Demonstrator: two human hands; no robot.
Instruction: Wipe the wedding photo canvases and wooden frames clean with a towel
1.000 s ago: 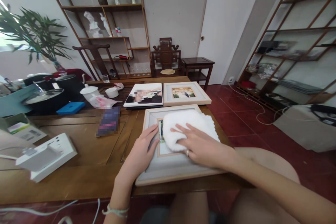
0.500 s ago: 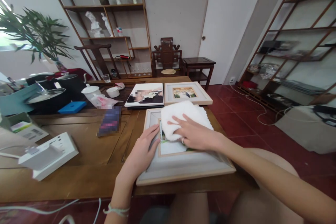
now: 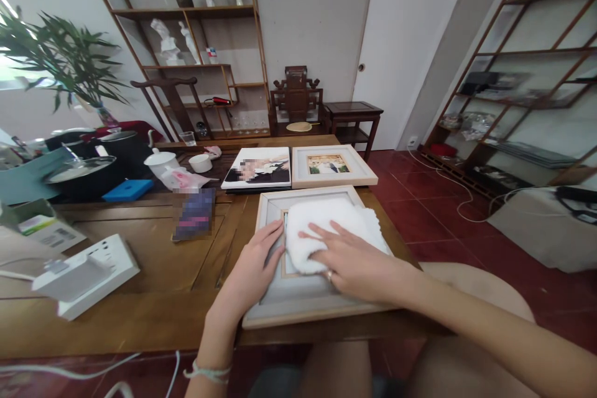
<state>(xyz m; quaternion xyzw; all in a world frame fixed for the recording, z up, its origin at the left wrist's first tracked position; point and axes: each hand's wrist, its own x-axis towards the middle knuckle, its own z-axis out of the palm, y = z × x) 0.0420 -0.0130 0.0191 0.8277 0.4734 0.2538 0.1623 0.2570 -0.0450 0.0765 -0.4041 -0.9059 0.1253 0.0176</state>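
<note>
A pale wooden picture frame point(image 3: 298, 306) lies flat at the near edge of the wooden table point(image 3: 153, 261). A fluffy white cloth point(image 3: 326, 217) covers the frame's glass. My right hand point(image 3: 354, 258) presses flat on the cloth, fingers stretched out and spread. My left hand point(image 3: 254, 267) rests open on the frame's left border, fingers pointing toward the cloth.
Two more framed pictures point(image 3: 333, 166) point(image 3: 259, 169) lie behind the frame. A white power strip box point(image 3: 88, 273), a blue box point(image 3: 127, 189), a teapot point(image 3: 161, 165), pots and a plant stand to the left. Shelves line the back and right walls; cables cross the red floor.
My right hand pushed the cloth away toward the frame's far edge, then drew it back toward me over the glass. My left hand stayed on the frame.
</note>
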